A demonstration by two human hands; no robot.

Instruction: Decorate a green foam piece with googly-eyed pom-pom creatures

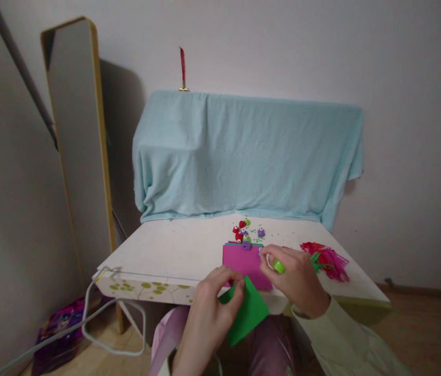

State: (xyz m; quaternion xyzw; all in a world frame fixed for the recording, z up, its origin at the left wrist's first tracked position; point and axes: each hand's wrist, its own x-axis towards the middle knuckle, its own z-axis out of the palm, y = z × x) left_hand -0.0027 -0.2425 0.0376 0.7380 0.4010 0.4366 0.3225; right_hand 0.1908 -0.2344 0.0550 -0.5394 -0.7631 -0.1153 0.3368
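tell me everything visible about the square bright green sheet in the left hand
This bright green paper-like sheet looks thin, plain and straight-edged, roughly square. The bare left hand pinches it near its upper left, thumb across the front, hiding part. It is held cornerwise, its top corner overlapping the magenta rectangular sheet in the view; whether they touch is unclear.

Bright green paper (249,316) and magenta sheet (242,262), lower centre; pale-blue cloth (243,156), centre; green leaf-print table edge (152,289), lower left.
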